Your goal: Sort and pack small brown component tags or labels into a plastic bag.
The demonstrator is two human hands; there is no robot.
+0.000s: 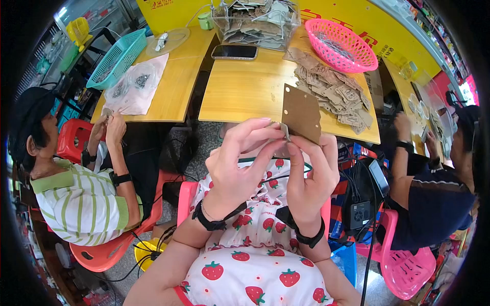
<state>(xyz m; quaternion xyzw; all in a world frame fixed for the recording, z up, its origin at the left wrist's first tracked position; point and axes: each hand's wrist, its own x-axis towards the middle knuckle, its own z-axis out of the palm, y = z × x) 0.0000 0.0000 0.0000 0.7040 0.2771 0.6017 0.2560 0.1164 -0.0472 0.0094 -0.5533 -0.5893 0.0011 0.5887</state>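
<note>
Above my lap, my right hand (314, 171) is closed on the lower edge of a brown cardboard card (300, 113), which stands upright. The card has small punched holes and one wavy edge. My left hand (232, 163) is closed in a pinch against the card's lower left corner. A small pale grey, curved piece (284, 131) shows between the fingertips of both hands; its kind is too small to tell. Beyond my hands, on the yellow wooden table (240, 92), lies a heap of similar cards (337, 92).
A pink basket (341, 46) with thin metal pieces stands behind the heap. A clear bin (255, 25) of cards and a black phone (235, 52) are at the back. One person (81, 199) sits at left near a teal basket (117, 58); another person (434, 199) sits at right.
</note>
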